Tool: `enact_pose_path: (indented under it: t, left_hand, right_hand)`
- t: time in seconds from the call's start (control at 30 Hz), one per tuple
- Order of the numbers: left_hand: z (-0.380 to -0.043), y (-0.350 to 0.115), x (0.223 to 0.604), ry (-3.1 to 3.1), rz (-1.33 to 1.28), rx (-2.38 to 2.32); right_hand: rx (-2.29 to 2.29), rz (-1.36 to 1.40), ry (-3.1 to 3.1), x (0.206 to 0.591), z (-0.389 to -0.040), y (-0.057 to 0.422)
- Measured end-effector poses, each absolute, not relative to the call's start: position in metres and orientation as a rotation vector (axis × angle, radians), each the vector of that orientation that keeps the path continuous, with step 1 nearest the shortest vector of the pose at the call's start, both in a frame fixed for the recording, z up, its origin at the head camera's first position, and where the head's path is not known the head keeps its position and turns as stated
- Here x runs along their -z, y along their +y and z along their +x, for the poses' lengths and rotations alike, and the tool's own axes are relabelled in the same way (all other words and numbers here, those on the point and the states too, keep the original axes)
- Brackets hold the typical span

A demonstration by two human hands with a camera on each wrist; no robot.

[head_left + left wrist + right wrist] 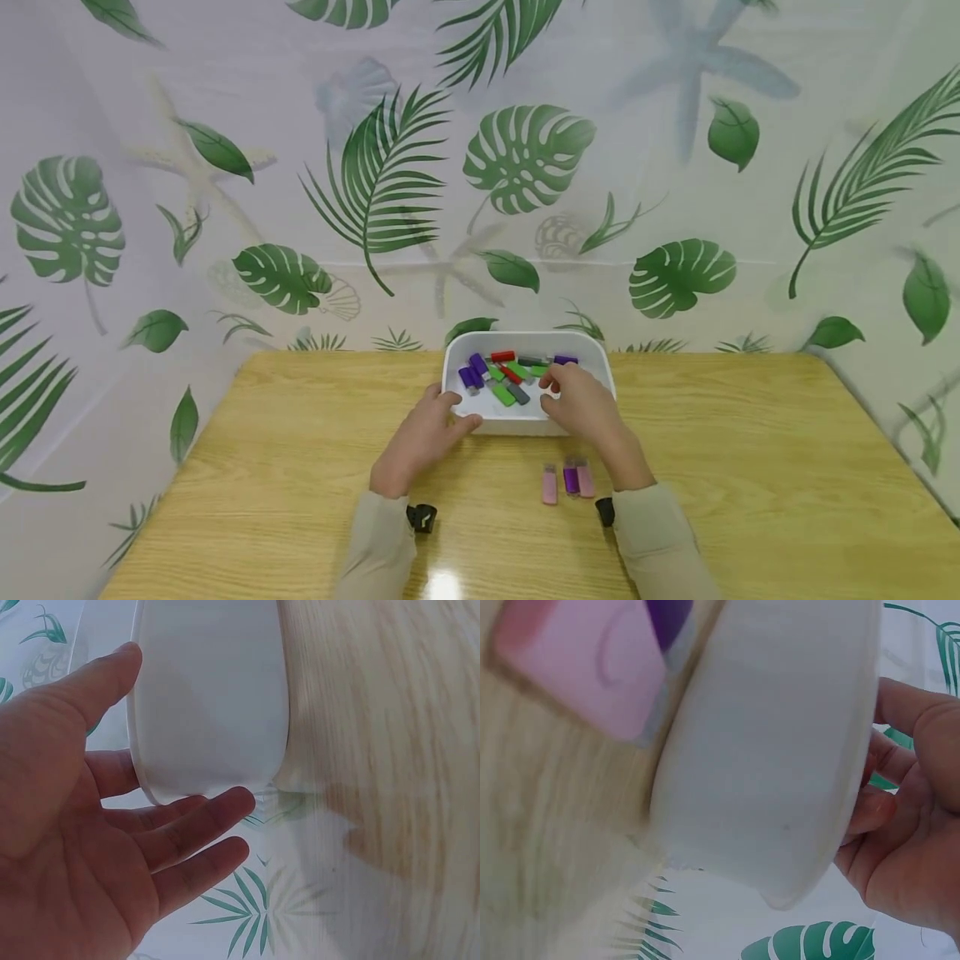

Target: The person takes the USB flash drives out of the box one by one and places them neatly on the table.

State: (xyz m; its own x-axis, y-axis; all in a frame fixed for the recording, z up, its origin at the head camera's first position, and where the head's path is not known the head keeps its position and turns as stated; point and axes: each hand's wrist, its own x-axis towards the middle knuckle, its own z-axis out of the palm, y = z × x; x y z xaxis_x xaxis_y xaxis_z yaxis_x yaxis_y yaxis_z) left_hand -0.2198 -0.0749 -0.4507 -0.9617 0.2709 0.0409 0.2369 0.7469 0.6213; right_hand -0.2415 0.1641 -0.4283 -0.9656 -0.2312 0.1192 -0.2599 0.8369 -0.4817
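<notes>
A white plastic tray stands on the table, holding several USB flash drives: purple, green, red and grey. My left hand grips its near left corner, thumb by the front rim and fingers round the end, as the left wrist view also shows. Over the right part of the tray reaches my right hand, fingers bent and apart from the thumb, with no drive visible between them. In the right wrist view, the tray wall partly hides those fingers.
On the table before the tray lie a pink flash drive, a purple one and another pink one. A leaf-patterned cloth hangs behind the table's far edge.
</notes>
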Motion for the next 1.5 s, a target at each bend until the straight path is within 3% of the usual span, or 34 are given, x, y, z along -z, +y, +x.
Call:
enact_pose_path:
  t: [0.6,1.5]
  left_hand:
    - [-0.221,-0.075,0.451,2.866,0.390,-1.052]
    - [-0.221,-0.074,0.451,2.853,0.376,-1.059]
  right_hand:
    - [-0.691,0.342,-3.311,0.436,-0.275,0.155]
    - [-0.824,0.340,-3.379,0.447,-0.287,0.151]
